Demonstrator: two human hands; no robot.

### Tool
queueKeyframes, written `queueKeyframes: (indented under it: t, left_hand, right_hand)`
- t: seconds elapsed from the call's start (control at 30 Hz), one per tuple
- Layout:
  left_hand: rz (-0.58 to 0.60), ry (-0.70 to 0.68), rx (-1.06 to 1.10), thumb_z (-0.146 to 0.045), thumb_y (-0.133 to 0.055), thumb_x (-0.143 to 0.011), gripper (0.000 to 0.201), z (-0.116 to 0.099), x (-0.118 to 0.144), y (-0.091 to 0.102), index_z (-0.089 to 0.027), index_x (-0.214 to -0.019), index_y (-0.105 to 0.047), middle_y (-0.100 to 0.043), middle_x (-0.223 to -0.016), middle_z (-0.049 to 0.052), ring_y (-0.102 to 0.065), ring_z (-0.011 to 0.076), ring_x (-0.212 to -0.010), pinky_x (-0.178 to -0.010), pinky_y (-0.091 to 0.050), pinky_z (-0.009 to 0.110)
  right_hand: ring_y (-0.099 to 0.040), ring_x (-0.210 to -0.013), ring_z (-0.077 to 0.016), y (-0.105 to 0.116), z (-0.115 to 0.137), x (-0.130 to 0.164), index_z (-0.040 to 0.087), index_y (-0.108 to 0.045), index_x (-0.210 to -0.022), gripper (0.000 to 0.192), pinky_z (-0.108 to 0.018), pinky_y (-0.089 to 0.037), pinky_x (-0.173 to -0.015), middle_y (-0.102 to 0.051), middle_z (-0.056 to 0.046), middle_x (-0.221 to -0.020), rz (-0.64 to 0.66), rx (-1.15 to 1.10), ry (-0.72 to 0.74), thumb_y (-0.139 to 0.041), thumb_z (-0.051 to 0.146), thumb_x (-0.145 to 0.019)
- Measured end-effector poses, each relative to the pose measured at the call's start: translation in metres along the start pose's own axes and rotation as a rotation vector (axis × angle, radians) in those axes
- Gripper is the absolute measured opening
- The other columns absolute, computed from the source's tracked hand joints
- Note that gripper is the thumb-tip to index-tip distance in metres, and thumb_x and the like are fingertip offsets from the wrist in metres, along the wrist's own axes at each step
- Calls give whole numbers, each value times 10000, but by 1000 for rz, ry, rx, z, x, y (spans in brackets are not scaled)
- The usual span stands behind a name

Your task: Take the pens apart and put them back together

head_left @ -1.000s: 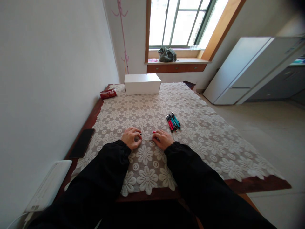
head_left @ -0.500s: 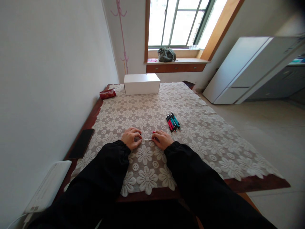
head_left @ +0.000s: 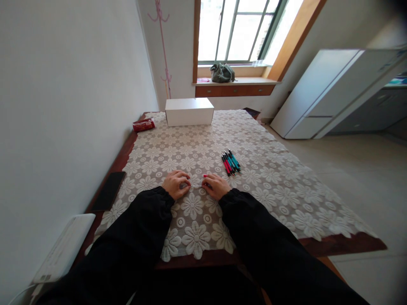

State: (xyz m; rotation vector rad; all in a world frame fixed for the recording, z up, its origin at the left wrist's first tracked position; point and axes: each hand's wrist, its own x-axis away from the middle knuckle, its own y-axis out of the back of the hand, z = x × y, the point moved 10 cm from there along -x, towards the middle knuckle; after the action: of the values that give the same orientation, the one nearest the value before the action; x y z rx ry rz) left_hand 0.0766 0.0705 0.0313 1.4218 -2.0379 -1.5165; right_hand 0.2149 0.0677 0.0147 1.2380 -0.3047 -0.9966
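Low over the lace tablecloth, my left hand is closed, thumb and fingertips pinching one end of a thin white strand. The strand runs straight across a short gap to my right hand, which pinches its other end. Whether it is a string or a band is too fine to make out. Just beyond my right fingers shows the red end of a pen; the rest of it is hidden behind the hand. Several red and teal pens lie side by side in a bunch, farther off to the right.
A flower-patterned tablecloth covers the dark wooden table. At the far end stands a white box, with a red packet to its left. A black flat object and a white device lie along the left wall.
My two hands have drawn very slightly closer together, so the strand's visible stretch is a little shorter. The pens stay where they were.
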Motion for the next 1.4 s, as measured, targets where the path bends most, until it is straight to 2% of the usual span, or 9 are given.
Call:
queueKeyframes:
  t: [0.23, 0.43, 0.7, 1.4]
  left_hand:
    - [-34, -25, 16, -279, -658, -805, 87, -4, 0, 4, -248, -860, -717, -692, -1062, 23, -577, 228, -1102, -1021, -426, 416]
    - [-95, -8, 3, -124, -622, -757, 182, -2, 2, 11, -242, -863, -712, -694, -1039, 20, -593, 225, -1067, -987, -454, 408]
    - [-102, -5, -6, -206, -652, -781, 99, 0, 1, 11, -241, -853, -710, -694, -1033, 29, -599, 231, -1058, -980, -456, 416]
    - [-99, 3, -11, -281, -655, -810, 75, -2, 1, 12, -235, -827, -712, -692, -1023, 37, -601, 227, -1042, -974, -455, 419]
  right_hand:
    - [-558, -958, -194, 0, 0, 0, 209, -642, -880, 53, -305, -434, -863, -631, -57, -999, -1, -15, -5, -590, 215, -884]
    - [-552, -921, -190, 3, 0, 0, 214, -631, -872, 50, -299, -431, -839, -626, -40, -932, -12, -22, -15, -589, 189, -878]
    - [-542, -894, -187, 4, 0, 0, 213, -629, -865, 65, -301, -428, -826, -619, -38, -911, -26, -38, -5, -575, 180, -883]
    - [-548, -909, -195, 5, 4, -1, 203, -620, -857, 61, -315, -433, -847, -611, -46, -899, -33, -57, 17, -570, 173, -872]
